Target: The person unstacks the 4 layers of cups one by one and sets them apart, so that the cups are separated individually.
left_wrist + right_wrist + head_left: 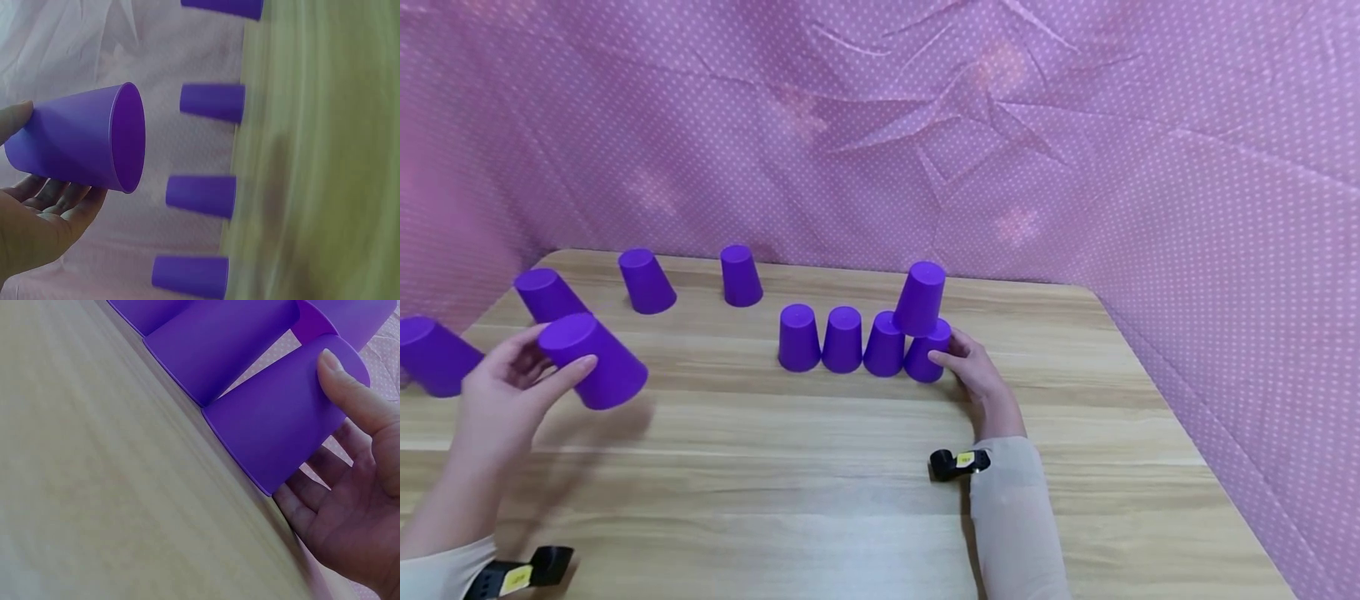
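Observation:
My left hand (pixel 505 392) holds an upside-down purple cup (pixel 598 367) above the table, thumb on the near side and fingers behind; its open rim shows in the left wrist view. At the middle right, several upside-down purple cups stand in a row, among them one at the left end (pixel 799 338). Another cup (pixel 921 300) sits on top, bridging the two rightmost cups. My right hand (pixel 977 371) grips the row's rightmost cup (pixel 281 419), thumb on its near side and fingers around the far side, with its rim on the table.
More upside-down purple cups stand apart on the left and at the back: a far-left cup (pixel 437 357), one behind my left hand (pixel 550 294), and two near the back edge (pixel 647 282) (pixel 741 276). A pink dotted cloth (pixel 880 133) hangs around the wooden table (pixel 820 483).

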Tool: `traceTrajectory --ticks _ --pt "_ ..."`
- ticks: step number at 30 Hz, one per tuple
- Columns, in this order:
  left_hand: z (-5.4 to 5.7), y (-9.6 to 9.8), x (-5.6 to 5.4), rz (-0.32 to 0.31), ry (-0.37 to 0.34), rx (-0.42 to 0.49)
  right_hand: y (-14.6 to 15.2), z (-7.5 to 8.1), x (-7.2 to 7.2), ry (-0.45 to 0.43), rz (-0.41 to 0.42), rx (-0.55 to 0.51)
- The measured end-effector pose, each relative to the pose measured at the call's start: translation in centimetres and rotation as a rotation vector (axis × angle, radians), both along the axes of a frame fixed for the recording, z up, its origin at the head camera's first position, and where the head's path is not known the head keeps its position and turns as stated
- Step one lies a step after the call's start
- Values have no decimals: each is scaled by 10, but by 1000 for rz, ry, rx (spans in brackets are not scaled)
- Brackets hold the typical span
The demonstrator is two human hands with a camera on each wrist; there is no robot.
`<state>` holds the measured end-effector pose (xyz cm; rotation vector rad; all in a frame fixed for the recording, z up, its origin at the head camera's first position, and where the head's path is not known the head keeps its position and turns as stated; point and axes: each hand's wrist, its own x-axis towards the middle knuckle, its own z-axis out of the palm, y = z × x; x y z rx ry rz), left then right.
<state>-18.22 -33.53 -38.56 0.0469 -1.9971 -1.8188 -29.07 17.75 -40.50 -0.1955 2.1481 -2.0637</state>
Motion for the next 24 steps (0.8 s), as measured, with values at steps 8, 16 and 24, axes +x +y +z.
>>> traceTrajectory --ticks 8,16,24 --pt "12 -2 31 -8 90 186 0 0 0 -13 2 1" --pt "-44 -67 19 124 152 202 0 -2 0 -4 -3 -1" --pt "-56 -93 22 219 107 278 1 -3 0 9 -6 -21"
